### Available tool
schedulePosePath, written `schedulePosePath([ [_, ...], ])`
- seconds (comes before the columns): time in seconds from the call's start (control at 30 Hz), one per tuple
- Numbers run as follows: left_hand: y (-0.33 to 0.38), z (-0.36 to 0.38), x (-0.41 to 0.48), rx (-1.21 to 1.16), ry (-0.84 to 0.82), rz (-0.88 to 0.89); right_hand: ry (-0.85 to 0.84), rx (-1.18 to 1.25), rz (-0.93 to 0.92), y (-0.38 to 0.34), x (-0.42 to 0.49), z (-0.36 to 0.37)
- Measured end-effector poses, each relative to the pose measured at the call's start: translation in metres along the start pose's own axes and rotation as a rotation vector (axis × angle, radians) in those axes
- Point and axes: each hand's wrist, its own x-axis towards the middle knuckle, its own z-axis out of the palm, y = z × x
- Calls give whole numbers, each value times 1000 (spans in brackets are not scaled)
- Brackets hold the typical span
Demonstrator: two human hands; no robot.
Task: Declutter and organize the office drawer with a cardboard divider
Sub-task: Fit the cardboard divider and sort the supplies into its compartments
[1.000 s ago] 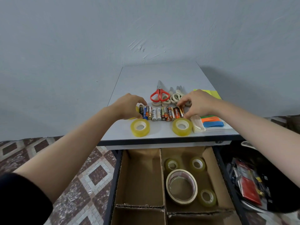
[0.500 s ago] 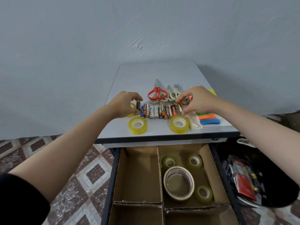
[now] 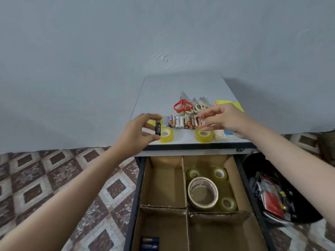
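Presently the left hand [image 3: 137, 134] pinches a small black cylindrical battery [image 3: 158, 129] upright between thumb and fingers. It holds the battery above the near edge of the white desk top [image 3: 181, 86], just in front of a yellow tape roll [image 3: 165, 134]. The right hand [image 3: 226, 118] hovers over the right end of the row of mixed batteries [image 3: 183, 122], fingers spread. Motion blur makes it impossible to tell whether it grips one.

The battery looks rigid, smooth-skinned and light for a hand, though dense for its size. It would probably roll if laid carelessly. A thumb-and-finger pinch at the ends or mid-barrel suits it, and no squeeze is needed.

Below, the open drawer's brown cardboard divider [image 3: 184, 208] makes four compartments. Dark blue batteries [image 3: 150, 244] lie in the near-left one, likely where this one belongs.
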Motion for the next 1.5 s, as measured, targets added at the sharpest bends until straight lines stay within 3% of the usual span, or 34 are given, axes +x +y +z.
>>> schedulePosePath([
  [0.13,4,6,-58,-267,-18,-157,-85,382,96,20,-39,27],
  [0.23,0,18,-102,-459,-57,-308,-153,501,189,54,-70,51],
  [0.4,-18,43,-150,-831,-127,-649,-53,403,324,105,-95,81],
  [0.5,-23,57,-163,-804,-114,-744,-68,310,341,121,-98,94],
  [0.67,-34,66,-166,-565,-220,-629,-94,288,325,133,-91,108],
  [1.03,-75,93,-146,548,-847,-168,-220,277,319,150,-72,110],
  [1.23,-85,105,-140,745,-928,-91,-267,364,308,156,-71,106],
  [1.5,-79,109,-146,991,-910,-10,-271,357,267,161,-72,105],
])
